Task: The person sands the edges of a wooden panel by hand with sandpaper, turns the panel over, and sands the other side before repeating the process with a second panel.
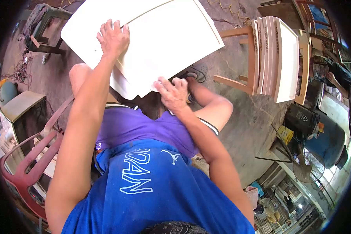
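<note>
A large white panel (171, 35) lies across my lap and knees, with a thin groove or seam along its far part. Part of another white piece (123, 84) shows under its left near side. My left hand (114, 39) rests on the panel's upper left with its fingers spread. At the near edge, my right hand (172, 93) has its fingers bent and bunched against the panel. Its fingertips and palm are partly hidden, and what they hold cannot be made out.
To the right, several white panels (286, 62) stand stacked on edge against a wooden frame (243, 58). A red plastic chair (31, 156) is at the left. A standing fan (308, 165) and a blue drum (325, 136) are at the right. A dark stool (46, 31) stands upper left.
</note>
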`<state>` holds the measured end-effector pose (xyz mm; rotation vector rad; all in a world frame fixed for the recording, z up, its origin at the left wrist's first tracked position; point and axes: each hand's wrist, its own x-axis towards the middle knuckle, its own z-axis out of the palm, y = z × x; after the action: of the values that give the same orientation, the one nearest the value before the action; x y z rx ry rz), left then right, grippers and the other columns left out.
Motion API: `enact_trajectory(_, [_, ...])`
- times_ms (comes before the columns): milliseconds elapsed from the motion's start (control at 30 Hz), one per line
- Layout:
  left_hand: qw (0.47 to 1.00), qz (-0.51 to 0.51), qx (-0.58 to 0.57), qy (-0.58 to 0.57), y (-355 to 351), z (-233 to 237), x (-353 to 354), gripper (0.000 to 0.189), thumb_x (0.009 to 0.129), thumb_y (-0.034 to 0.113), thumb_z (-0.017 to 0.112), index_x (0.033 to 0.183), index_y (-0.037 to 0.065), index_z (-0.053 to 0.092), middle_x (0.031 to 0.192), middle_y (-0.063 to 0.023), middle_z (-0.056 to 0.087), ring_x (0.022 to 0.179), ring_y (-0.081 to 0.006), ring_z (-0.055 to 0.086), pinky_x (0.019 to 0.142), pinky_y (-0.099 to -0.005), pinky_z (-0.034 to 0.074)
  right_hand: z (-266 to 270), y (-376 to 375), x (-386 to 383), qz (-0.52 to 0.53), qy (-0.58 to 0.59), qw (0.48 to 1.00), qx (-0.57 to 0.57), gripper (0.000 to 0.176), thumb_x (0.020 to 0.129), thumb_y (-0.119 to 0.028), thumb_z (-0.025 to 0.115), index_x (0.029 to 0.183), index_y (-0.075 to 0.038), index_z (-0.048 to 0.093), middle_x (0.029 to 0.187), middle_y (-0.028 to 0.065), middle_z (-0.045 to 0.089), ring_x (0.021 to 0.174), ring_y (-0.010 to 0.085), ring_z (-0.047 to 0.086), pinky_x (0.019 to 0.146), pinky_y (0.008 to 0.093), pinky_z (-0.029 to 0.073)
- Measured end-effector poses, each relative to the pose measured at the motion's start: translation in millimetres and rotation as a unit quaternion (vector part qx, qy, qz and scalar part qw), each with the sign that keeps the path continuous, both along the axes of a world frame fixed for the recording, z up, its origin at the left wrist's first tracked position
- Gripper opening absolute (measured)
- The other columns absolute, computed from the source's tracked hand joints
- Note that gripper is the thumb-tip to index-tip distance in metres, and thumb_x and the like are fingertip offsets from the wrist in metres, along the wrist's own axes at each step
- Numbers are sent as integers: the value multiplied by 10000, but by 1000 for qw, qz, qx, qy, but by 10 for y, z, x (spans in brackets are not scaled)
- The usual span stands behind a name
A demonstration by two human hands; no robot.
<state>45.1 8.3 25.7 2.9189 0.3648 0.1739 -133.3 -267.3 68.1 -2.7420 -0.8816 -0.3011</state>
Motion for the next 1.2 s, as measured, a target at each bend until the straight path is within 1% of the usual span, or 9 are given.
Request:
enact_trajectory(200, [1000,-9,-21,-18,11,-24,-51,545,1046,471,485,1417,86,587,1564,-196,429,1485,-390,320,1185,-626,218,150,-174,363,-71,-13,997,0,232,799,-134,681,1006,-198,762,1151,-3,717,934,270,556,832,471,404])
enact_trajectory(333, [1000,-4,-16,9,-33,1,-38,553,1049,482,475,1422,89,584,1571,-195,423,1488,-388,315,1187,-623,218,98,138,79,5,30,999,19,224,791,-174,678,989,-220,773,1125,-13,702,946,263,562,866,474,427])
enact_trajectory(400, [1000,-2,-11,9,-9,-14,-24,557,1050,485,470,1427,91,582,1573,-196,420,1490,-386,312,1190,-621,217,35,-109,208,25,4,1000,16,293,750,-125,668,1008,-236,751,1156,-57,695,932,244,555,862,461,414])
enact_trajectory(467, [1000,-13,-18,18,-12,24,-52,571,1053,495,459,1446,96,569,1581,-196,408,1501,-388,299,1202,-625,200,-23,-464,458,-33,-10,999,7,260,777,-108,652,958,-254,768,1147,-54,720,921,257,549,873,484,404])
enact_trajectory(533, [1000,-7,-15,22,-25,68,-76,567,1054,482,470,1452,92,571,1576,-204,416,1495,-391,320,1212,-608,209,73,-701,732,-74,-36,997,-6,266,756,-97,682,964,-246,757,1123,-92,714,881,228,528,840,443,387])
enact_trajectory(733, [1000,4,4,25,-26,30,-25,569,1054,477,480,1473,101,564,1581,-198,414,1499,-383,325,1231,-569,221,52,-996,931,-51,-28,998,-2,311,744,-101,675,999,-259,757,1121,-94,711,890,225,528,852,429,395])
enact_trajectory(900, [999,3,4,32,-43,69,-30,559,1055,481,490,1470,113,560,1577,-177,407,1500,-374,309,1228,-581,203,19,-1703,1518,-107,-53,992,-39,389,723,-87,674,1041,-284,780,1173,-102,718,928,234,519,856,426,402])
enact_trajectory(1067, [1000,3,12,19,-10,5,-36,540,1053,471,505,1454,116,572,1559,-172,424,1488,-376,322,1222,-586,211,-129,-1568,1383,-115,-63,991,7,354,709,-98,672,997,-275,778,1159,-91,722,908,241,516,857,415,396])
enact_trajectory(1200, [1000,-7,19,21,-17,8,-42,535,1051,472,510,1443,114,576,1561,-169,416,1489,-389,315,1215,-601,213,-89,-1653,1425,-46,-63,997,-2,364,724,-59,640,996,-265,766,1143,-101,725,846,223,510,798,397,379])
